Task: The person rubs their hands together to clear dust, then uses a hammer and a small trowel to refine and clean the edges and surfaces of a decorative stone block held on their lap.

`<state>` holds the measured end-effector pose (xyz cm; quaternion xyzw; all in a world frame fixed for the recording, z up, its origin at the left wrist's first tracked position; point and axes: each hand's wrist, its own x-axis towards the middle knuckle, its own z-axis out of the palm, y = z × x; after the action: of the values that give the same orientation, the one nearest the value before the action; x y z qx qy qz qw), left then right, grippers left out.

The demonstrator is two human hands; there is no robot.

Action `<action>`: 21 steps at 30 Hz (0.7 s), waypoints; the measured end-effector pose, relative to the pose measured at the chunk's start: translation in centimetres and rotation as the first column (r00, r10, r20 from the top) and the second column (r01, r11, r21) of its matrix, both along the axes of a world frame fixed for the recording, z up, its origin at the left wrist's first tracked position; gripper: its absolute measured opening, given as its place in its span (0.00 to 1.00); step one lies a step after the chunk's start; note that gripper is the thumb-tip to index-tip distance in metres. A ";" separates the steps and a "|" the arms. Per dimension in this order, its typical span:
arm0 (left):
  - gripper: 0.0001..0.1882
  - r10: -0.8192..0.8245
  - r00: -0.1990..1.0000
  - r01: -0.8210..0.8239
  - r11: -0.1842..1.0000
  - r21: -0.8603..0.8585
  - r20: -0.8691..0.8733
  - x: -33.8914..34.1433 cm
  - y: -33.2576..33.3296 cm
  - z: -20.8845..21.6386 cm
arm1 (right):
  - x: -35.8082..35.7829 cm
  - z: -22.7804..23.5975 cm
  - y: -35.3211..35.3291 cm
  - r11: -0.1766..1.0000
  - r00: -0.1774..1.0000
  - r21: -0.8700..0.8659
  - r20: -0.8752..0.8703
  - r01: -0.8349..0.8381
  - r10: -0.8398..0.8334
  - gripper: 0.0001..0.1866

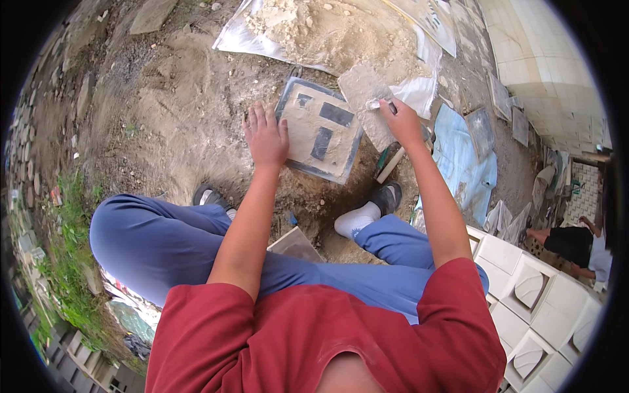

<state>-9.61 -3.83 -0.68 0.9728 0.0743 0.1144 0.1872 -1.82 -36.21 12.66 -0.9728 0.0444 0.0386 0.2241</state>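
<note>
A square tray-like mould (303, 141) lies on the ground ahead of me, with a dark rim. Pale sandy material covers most of its face, and dark rectangular patches show through. My left hand (267, 136) is at its left edge, palm down with the fingers stretched out, gripping nothing. On the other side, my right hand (402, 124) is closed round the handle of a hand float (364, 92). The float's flat plate is coated with sandy material and overlaps the mould's upper right corner. Whether the plate touches the mould, I cannot tell.
Behind the mould, a sand heap (327, 29) sits on a white sack (239, 40). To the right are a light-blue sheet (455, 157), a pale wooden handle (391, 165) and dark square plates (481, 133). White hollow blocks (504, 259) stand near my right side. Another person (573, 242) is farther right.
</note>
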 end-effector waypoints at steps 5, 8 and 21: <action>0.33 0.082 0.993 -0.095 0.982 -0.165 -0.082 -0.1 1.0 0.6 | -0.2 1.8 2.5 0.997 0.997 -0.068 -0.081 -0.021 0.016 0.33; 0.33 0.072 0.997 -0.072 0.982 -0.177 -0.009 0.2 0.6 0.8 | -0.9 2.0 0.7 0.990 0.992 -0.135 -0.127 -0.035 0.017 0.34; 0.29 0.161 0.906 -0.303 0.892 -0.335 -0.390 0.1 0.9 2.3 | -5.3 3.8 6.2 0.961 0.909 0.138 -0.379 0.239 -0.171 0.17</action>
<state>-9.50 -2.97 1.63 0.9046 0.2451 -0.0569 0.3442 -7.15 -29.97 16.50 -0.9142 0.1836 0.1979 0.3022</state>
